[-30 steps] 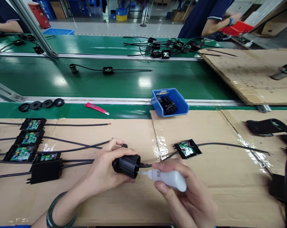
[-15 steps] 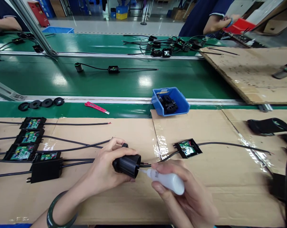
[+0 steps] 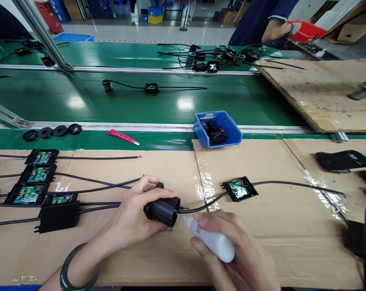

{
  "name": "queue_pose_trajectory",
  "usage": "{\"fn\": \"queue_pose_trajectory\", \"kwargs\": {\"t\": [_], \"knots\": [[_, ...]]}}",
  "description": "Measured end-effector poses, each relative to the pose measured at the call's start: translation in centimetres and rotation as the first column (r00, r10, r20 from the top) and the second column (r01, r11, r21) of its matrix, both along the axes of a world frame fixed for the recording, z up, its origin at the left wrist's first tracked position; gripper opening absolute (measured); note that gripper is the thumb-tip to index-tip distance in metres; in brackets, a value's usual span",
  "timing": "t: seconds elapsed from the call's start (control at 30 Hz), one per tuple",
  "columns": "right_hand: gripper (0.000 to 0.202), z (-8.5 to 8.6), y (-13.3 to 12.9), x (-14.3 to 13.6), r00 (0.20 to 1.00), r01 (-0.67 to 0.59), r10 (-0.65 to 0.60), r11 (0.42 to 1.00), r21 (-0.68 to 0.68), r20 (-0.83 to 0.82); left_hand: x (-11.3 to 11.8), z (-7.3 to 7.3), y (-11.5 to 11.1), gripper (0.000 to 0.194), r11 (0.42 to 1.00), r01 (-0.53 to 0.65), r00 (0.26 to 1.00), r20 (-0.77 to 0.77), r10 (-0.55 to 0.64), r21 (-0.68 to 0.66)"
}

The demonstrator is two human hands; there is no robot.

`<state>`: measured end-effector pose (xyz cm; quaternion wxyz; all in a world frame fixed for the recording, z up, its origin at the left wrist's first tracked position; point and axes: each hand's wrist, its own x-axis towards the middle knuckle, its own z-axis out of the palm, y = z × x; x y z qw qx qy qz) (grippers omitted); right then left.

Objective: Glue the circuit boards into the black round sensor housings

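My left hand [image 3: 137,212] is closed round a black cylindrical housing [image 3: 166,211], its open end turned to the right. Between the fingers of my right hand [image 3: 240,246] is a white glue bottle [image 3: 214,240], tilted so that its thin nozzle points at the lower rim of the housing. Whether the tip touches the rim I cannot tell. A black cable [image 3: 197,209] runs from the housing's mouth to an open black case with a green circuit board [image 3: 240,188], which lies on the cardboard to the right.
Several cased boards [image 3: 31,194] with cables lie at left. Behind them are black rings [image 3: 60,131], a pink utility knife [image 3: 122,136] and a blue bin [image 3: 217,129] of black parts. A wired assembly [image 3: 151,87] lies on the green belt [image 3: 125,105]. A co-worker [image 3: 261,24] holds a red tray [image 3: 307,31].
The glue bottle in my right hand has tilted more steeply and shifted slightly down. My left hand stays put. The wired assembly on the belt has moved right. The co-worker's red tray has shifted.
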<state>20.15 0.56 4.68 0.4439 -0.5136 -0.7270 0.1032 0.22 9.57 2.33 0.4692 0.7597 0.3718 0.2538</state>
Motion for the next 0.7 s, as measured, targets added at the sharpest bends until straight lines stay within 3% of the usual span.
{"fn": "queue_pose_trajectory", "kwargs": {"t": [0.13,0.4,0.5,0.6,0.7], "knots": [[0.026,-0.1,-0.3,-0.2,0.998,-0.015,0.015,1.0,0.001,0.055,0.1,0.0,0.0,0.058,1.0,-0.009,1.0,-0.001,0.009,0.01],[0.023,-0.5,-0.6,-0.5,0.961,-0.011,0.002,0.999,-0.034,-0.276,0.2,0.1,0.0,0.052,1.0,0.009,0.999,0.031,-0.01,0.025],[0.02,-0.6,-0.6,-0.7,0.894,0.079,-0.093,0.996,-0.05,-0.439,0.4,0.3,-0.1,0.05,0.999,-0.004,0.999,0.051,0.002,0.045],[0.014,-0.8,0.0,-1.2,0.766,0.228,-0.182,0.974,-0.005,-0.617,0.8,0.3,-0.1,0.048,0.997,-0.064,0.995,0.084,0.06,0.038],[0.012,-1.3,0.8,-1.5,0.692,0.327,-0.178,0.941,0.083,-0.7,1.3,-0.2,-0.2,0.051,0.981,-0.08,0.978,0.178,0.112,-0.175]]}}
